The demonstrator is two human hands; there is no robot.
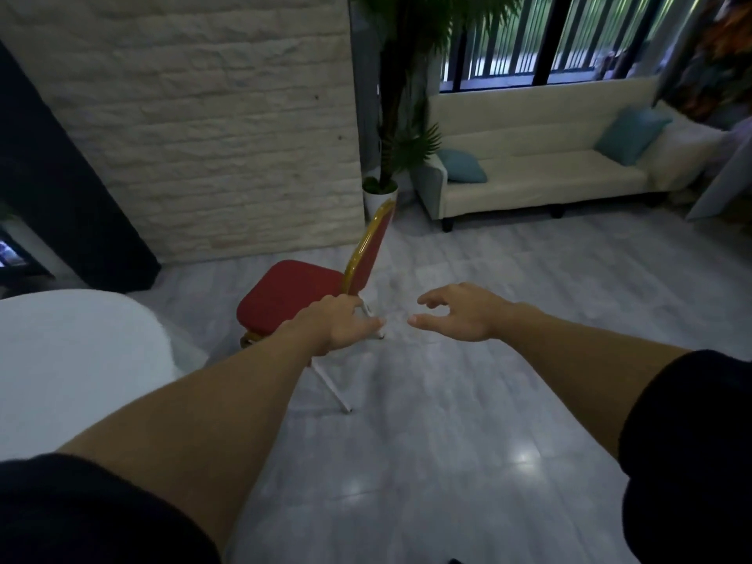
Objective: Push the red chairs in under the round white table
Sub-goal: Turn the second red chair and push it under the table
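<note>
A: What is closest to us?
B: Two black sleeves (81, 510), then two bare arms reaching out.
A: What are the hands doing?
B: The left hand (339, 325) is open with fingers loose, in front of the red chair (291, 293). I can't tell if it touches. The right hand (460, 315) is open too, fingers curled, holding nothing.
A: Where is the chair?
B: On the grey floor (447, 400), just beside the round white table (73, 360), not under it.
</note>
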